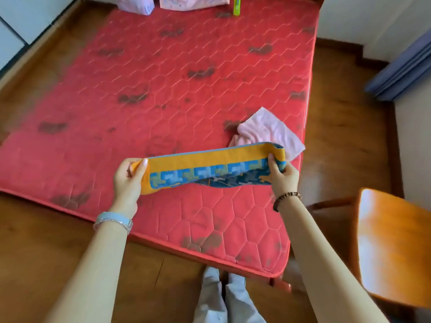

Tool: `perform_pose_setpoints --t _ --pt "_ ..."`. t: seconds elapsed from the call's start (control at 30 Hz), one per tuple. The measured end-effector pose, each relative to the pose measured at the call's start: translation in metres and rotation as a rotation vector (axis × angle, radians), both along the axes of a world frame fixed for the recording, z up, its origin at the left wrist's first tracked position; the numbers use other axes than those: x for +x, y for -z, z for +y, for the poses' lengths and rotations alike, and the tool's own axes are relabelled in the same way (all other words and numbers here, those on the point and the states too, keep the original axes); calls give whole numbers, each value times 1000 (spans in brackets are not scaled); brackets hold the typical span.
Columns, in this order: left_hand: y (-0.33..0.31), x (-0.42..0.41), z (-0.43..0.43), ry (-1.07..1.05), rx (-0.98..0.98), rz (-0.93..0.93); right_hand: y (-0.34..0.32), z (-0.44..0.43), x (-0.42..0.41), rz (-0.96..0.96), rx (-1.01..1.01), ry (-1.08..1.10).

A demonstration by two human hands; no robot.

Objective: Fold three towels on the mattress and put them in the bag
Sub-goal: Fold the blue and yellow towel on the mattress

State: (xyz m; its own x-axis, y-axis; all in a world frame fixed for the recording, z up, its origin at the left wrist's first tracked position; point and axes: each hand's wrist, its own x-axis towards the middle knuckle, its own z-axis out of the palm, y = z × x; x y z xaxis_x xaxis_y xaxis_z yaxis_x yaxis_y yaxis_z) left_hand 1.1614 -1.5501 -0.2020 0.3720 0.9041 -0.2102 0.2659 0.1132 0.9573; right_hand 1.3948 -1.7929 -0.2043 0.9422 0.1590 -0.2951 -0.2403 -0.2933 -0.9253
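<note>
Head view, looking down: at the bottom edge stand the person's pale grey trouser legs [224, 297] on a wooden floor [35, 229], with a glossy wooden chair [394, 248] just to the right. Both bare forearms reach forward over the near corner of the red quilted mattress [163, 78]. The left wrist carries a silver wristwatch [114, 220], the right a dark bead bracelet [286, 200].

The left hand [127, 178] pinches the left end of an orange and blue towel [210, 159], thumb on top and fingers curled beneath. The right hand [283, 177] grips the other end, its fingers wrapped round the cloth. The towel is stretched between the two hands as a long band doubled over lengthwise, held above the near part of the mattress, orange border uppermost and blue patterned cloth hanging below.

Just behind its right end a pink towel [270, 131] lies crumpled on the mattress, close to the right edge.

At the far edge sit two pink patterned bundles [137, 4], cut off by the frame; whether either is a bag cannot be told. A green tube [236, 5] lies beside them. A blue curtain [405, 68] hangs at far right
</note>
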Motion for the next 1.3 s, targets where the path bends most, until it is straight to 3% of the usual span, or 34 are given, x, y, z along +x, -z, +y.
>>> perform_pose_setpoints --t 0.2,0.37,1.07,1.3 --pt "118 -66 -73 -81 -212 206 107 -56 -59 136 -193 -36" --pt "180 -95 -110 -95 -263 332 159 -91 -82 232 -326 -66" --pt "309 -23 -28 -147 -108 381 282 2 -5 162 -503 -258" --pt "332 -45 -38 -161 -306 507 300 -13 -6 265 -608 -332"
